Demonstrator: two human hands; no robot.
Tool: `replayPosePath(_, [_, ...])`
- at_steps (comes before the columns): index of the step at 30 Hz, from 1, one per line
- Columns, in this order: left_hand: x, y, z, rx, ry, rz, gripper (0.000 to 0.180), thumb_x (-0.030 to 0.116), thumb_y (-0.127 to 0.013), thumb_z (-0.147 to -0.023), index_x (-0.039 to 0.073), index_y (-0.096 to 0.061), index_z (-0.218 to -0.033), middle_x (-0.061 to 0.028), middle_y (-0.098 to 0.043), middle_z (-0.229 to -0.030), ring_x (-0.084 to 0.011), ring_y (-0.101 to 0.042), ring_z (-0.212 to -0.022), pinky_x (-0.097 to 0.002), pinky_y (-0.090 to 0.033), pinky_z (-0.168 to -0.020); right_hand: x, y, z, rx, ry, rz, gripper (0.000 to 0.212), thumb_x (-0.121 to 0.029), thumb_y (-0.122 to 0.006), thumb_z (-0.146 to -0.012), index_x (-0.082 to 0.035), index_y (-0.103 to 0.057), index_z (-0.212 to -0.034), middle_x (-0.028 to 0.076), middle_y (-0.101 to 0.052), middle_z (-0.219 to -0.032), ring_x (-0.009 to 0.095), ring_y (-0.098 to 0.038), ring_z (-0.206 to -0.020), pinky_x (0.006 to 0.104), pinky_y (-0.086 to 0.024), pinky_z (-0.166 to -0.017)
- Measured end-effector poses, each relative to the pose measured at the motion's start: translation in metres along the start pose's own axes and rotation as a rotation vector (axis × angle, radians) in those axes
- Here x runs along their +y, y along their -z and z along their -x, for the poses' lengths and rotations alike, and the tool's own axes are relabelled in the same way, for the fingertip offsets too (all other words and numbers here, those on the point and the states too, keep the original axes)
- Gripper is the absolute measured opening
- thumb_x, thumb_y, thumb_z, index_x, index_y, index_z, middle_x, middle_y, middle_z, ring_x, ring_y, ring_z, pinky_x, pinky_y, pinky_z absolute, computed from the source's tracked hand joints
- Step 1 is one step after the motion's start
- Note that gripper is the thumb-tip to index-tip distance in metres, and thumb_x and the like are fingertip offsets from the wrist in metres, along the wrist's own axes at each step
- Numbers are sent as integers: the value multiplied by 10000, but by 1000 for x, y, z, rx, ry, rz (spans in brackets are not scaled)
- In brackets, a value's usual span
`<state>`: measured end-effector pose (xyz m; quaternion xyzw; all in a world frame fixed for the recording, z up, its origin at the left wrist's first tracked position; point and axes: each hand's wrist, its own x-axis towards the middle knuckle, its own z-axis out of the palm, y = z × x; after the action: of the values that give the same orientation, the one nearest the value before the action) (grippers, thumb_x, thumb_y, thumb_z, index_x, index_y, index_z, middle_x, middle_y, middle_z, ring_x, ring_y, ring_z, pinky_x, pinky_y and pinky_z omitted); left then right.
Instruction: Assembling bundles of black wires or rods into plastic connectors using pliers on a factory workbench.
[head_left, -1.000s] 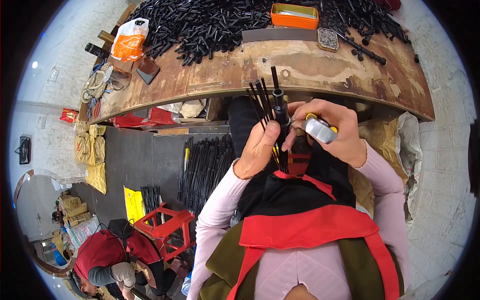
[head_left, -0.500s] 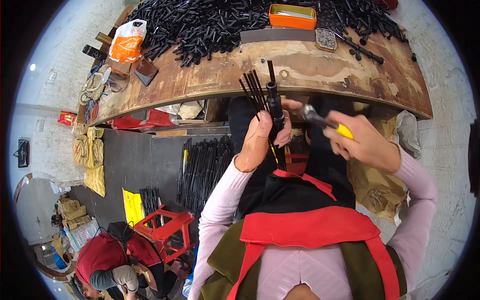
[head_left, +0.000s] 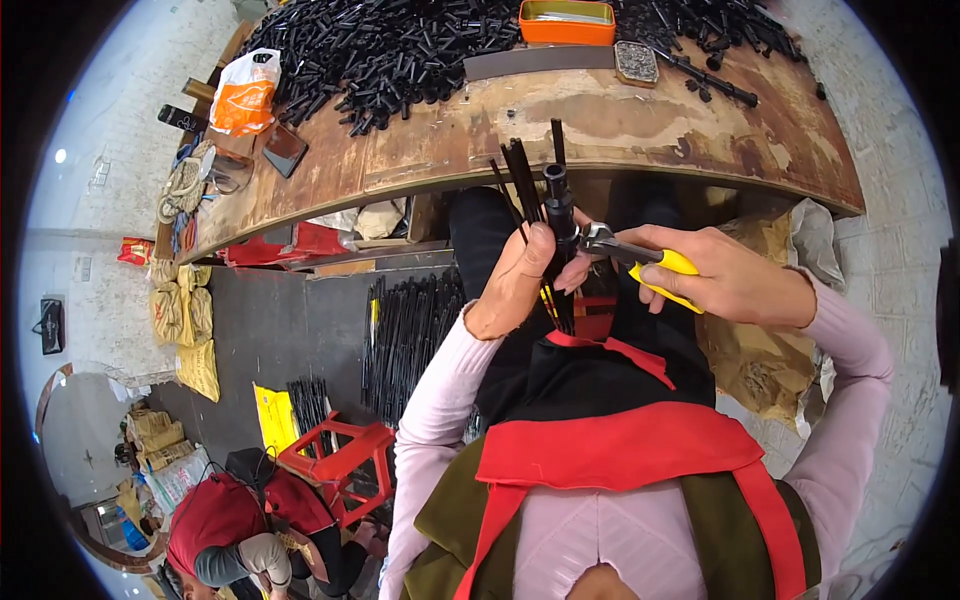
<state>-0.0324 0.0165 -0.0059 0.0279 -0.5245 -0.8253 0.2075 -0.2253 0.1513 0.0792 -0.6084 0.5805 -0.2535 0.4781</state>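
Way over on the left, a crouched person in a red top (head_left: 215,520) can be seen on the floor near a red plastic stool (head_left: 335,465), with yellowish sacks (head_left: 185,320) stacked by the wall. A bundle of long black rods (head_left: 405,335) is laid on the dark floor under the bench. Up top, the worn, rusty-brown workbench (head_left: 600,125) is covered with a big heap of short black tubes (head_left: 390,50); an orange-and-white plastic bag (head_left: 243,92) is parked at its left end and an orange tray (head_left: 566,22) at the back.

In the middle, the left hand (head_left: 515,285) is wrapped tight around a bunch of thin black rods (head_left: 522,180) plus one thicker black tube (head_left: 558,200), all held upright just in front of the bench edge, fingers curled shut around them, wrist bent back toward the body. Just to the right, yellow-handled pliers (head_left: 640,258) are gripped in the right hand (head_left: 735,285), fist closed on the handles, forearm coming in from the right in a pale pink sleeve. The metal tip of the pliers is pressed up against the black tube, right beside the left thumb. A red-trimmed apron (head_left: 610,445) is worn below.
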Motion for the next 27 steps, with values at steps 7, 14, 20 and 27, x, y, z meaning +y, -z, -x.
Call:
replayPosePath(7, [-4, 1, 3, 4, -34, -18, 588, 578, -397, -982, 26, -461, -1175, 3, -452, -709, -76, -398, -616, -239, -349, -584, -20, 12, -4, -129, -301, -24, 300, -264, -479, -1011, 14, -559, -1094, 73, -591, -689, 136, -578, -550, 287, -472, -535])
replayPosePath(14, [-1, 1, 5, -23, -28, -19, 688, 618, -429, -946, -46, -474, -1125, -26, -454, -681, -97, -401, -572, -253, -350, -546, -14, 7, 3, -173, -233, -137, 325, -277, -489, -1004, 32, -587, -1026, 72, -580, -647, 152, -559, -537, 306, -465, -523])
replayPosePath(20, [-3, -6, -9, -95, 25, 41, 624, 588, -423, -972, -11, -486, -1136, -9, -471, -728, -66, -385, -612, -235, -356, -589, -45, 28, 12, -109, -307, 178, 247, -212, -508, -988, -17, -594, -1115, 69, -559, -646, 140, -517, -570, 332, -438, -574])
replayPosePath(27, [-5, 10, -15, -2, -7, 17, 553, 515, -370, -1017, -7, -482, -1158, 8, -447, -687, -72, -399, -597, -227, -342, -554, -21, 34, -14, -54, -62, 409, 293, -262, -516, -985, -2, -553, -1114, 177, -598, -764, 379, -567, -691, 419, -458, -660])
